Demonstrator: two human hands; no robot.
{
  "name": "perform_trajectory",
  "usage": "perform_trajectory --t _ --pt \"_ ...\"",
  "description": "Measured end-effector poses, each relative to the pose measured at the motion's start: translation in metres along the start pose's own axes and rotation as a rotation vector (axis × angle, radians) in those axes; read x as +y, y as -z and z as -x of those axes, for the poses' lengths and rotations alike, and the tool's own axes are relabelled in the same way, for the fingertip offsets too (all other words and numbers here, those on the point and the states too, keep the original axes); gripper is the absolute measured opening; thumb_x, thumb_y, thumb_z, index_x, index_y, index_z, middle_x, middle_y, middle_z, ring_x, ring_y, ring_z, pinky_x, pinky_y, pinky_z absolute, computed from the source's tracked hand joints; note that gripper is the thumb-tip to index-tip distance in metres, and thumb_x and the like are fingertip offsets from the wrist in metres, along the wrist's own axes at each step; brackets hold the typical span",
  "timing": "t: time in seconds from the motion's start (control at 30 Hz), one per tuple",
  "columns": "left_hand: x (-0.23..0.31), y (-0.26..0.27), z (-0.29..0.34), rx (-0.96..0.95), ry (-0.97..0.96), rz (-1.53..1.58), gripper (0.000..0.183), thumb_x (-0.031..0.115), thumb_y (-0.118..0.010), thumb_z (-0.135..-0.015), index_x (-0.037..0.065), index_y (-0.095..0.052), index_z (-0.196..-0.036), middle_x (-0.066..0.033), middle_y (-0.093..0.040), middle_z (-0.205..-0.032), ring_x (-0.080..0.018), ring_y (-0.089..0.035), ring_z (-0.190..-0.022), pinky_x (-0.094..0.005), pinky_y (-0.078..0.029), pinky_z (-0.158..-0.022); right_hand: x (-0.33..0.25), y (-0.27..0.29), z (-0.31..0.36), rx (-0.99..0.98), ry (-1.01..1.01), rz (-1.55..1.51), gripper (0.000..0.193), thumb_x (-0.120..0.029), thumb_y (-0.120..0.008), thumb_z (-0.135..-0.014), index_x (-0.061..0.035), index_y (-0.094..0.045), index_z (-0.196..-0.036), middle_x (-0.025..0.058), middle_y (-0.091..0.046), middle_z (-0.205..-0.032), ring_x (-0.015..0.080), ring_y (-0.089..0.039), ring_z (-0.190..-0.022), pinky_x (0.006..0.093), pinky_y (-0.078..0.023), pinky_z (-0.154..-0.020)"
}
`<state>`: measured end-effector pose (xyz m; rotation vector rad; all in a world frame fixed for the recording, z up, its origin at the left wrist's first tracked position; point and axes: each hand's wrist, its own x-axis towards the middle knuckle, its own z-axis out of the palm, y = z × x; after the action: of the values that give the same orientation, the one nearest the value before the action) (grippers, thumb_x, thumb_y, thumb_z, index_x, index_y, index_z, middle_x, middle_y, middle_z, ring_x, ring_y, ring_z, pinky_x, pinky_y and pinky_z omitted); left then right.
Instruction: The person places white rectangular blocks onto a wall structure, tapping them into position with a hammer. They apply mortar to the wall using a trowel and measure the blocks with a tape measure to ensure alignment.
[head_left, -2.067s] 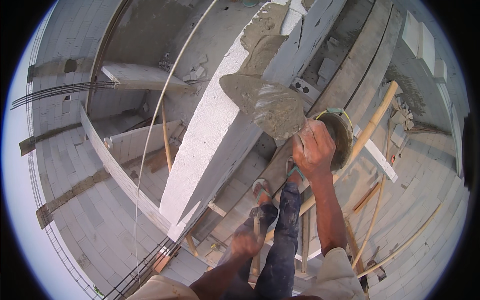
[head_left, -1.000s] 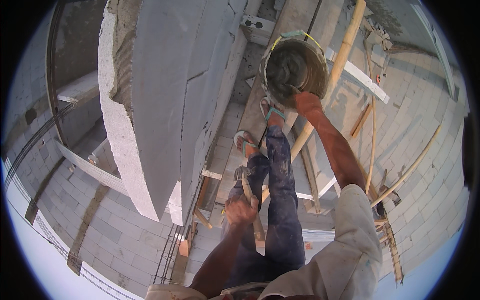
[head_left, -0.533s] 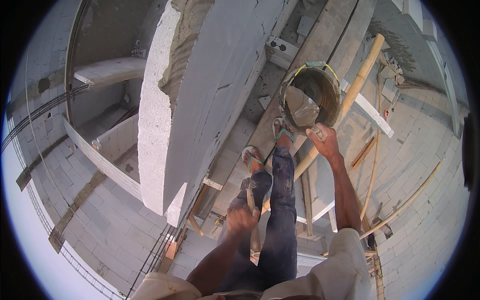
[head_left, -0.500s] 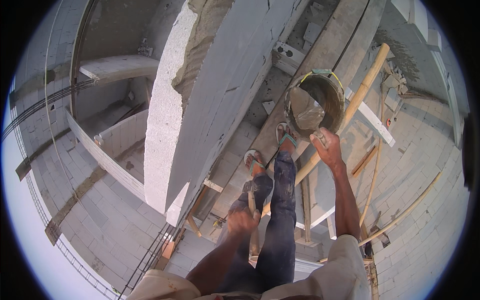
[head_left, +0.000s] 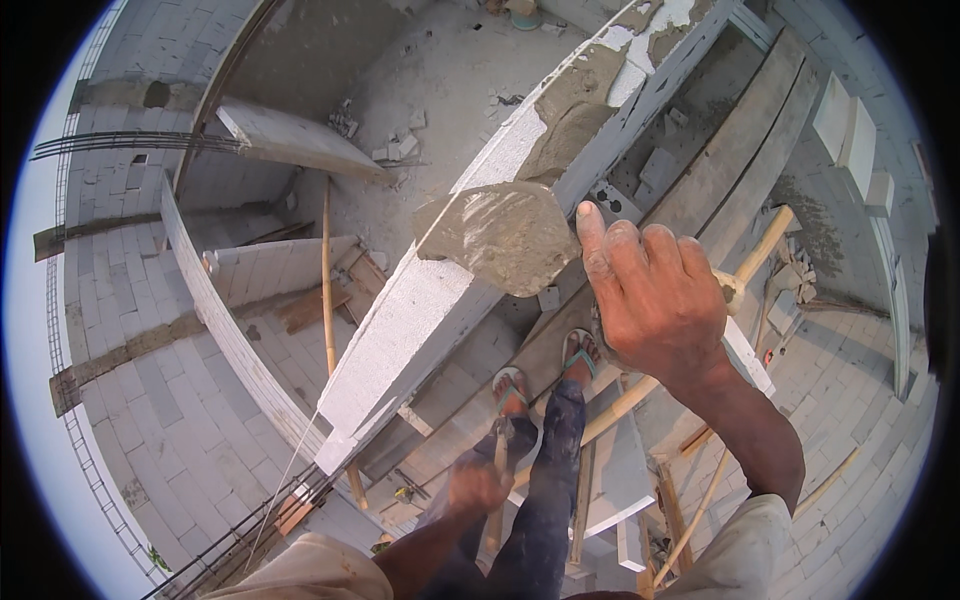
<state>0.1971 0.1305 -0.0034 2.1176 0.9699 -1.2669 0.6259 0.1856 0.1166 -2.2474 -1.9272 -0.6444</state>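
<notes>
My right hand [head_left: 655,295] is closed round a trowel, whose handle end [head_left: 731,290] shows beside the wrist. A thick load of wet grey mortar [head_left: 505,238] covers its blade, over the top of a white block wall [head_left: 405,320]. Farther along the wall top lies spread mortar [head_left: 575,115], patchy with bare white block between. Low by my left knee, my left hand [head_left: 480,487] grips an upright wooden handle [head_left: 500,455]; what it belongs to cannot be made out. The mortar bucket is hidden behind my right hand.
My sandalled feet [head_left: 578,350] stand on a plank platform [head_left: 725,150] beside the wall. A bamboo pole [head_left: 765,245] crosses on the right. A taut string [head_left: 520,125] follows the wall's far edge. Thin steel bars [head_left: 130,146] jut out at left.
My right hand has lifted the trowel from the bucket and swung it left over the wall top, loaded with mortar. The view has shifted towards the wall. My left hand keeps its grip.
</notes>
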Motion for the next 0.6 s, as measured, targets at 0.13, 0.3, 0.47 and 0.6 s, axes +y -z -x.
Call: perform_trajectory --t 0.13,0.3,0.47,0.6 --pt "0.003 0.000 0.005 0.020 0.014 0.029 0.060 0.054 -0.048 -0.098 0.002 -0.076 -0.105 -0.0217 -0.075 -0.104 -0.0358 -0.071 -0.107 -0.0503 -0.043 -0.107 0.040 -0.014 -0.030 0.010 -0.129 0.193 0.038 -0.011 -0.074 -0.078 -0.0013 -0.077 -0.115 0.0031 -0.056 -0.081 0.0164 -0.056 -0.070 0.0295 -0.043 -0.060" --pt "-0.001 0.000 0.001 0.011 0.004 0.045 0.060 0.054 -0.048 -0.099 0.001 -0.076 -0.105 -0.0214 -0.076 -0.104 -0.0360 -0.070 -0.110 -0.0507 -0.043 -0.107 -0.005 -0.005 -0.026 -0.191 -0.041 0.021 0.043 -0.008 -0.070 -0.084 0.0032 -0.071 -0.126 0.0029 -0.055 -0.087 0.0151 -0.059 -0.081 0.0311 -0.048 -0.064" --pt "0.001 0.001 0.000 0.091 -0.020 0.082 0.052 0.050 -0.055 -0.097 0.004 -0.078 -0.101 -0.0219 -0.076 -0.105 -0.0358 -0.071 -0.108 -0.0535 -0.041 -0.110 -0.088 0.023 0.016 -0.137 0.015 -0.550 0.039 -0.008 -0.071 -0.080 0.0045 -0.074 -0.116 0.0052 -0.057 -0.083 0.0170 -0.058 -0.070 0.0317 -0.044 -0.060" --pt "-0.002 -0.009 -0.002 0.157 -0.066 0.114 0.049 0.047 -0.056 -0.096 0.003 -0.077 -0.096 -0.0229 -0.075 -0.103 -0.0364 -0.071 -0.104 -0.0543 -0.045 -0.105 -0.119 0.011 0.083 -0.086 -0.363 -0.948 0.032 -0.006 -0.071 -0.080 0.0047 -0.072 -0.111 0.0099 -0.058 -0.084 0.0250 -0.061 -0.070 0.0352 -0.046 -0.062"
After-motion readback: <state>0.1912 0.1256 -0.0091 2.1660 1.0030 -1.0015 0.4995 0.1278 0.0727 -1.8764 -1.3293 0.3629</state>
